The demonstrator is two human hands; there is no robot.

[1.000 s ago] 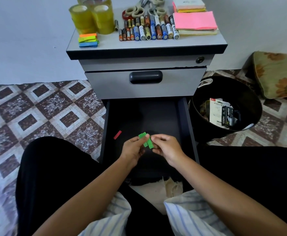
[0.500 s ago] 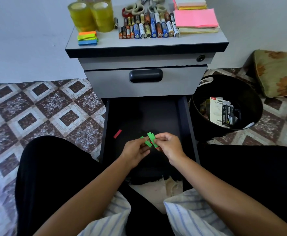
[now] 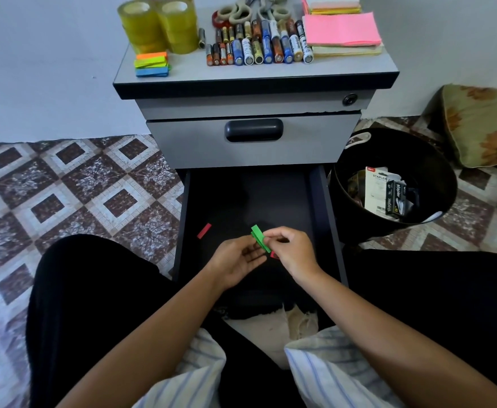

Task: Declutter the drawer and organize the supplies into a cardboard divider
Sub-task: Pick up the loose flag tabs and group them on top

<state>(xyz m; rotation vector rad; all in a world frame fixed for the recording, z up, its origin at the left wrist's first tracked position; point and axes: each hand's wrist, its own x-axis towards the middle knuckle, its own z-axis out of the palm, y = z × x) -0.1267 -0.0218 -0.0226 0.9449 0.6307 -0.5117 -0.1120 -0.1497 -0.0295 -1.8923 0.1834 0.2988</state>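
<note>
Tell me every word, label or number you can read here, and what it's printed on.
"STAPLER": along the top of the white card pack lying in the black bin.
"stapler": running lengthwise on the black box leaning against that pack.
The batteries on the cabinet top: the labels are printed, but too small and blurred to read.
Smaller print on the white card pack is also too small to read.

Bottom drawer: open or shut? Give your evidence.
Open. The bottom drawer is pulled out, its dark floor showing with a red strip on it.
</note>
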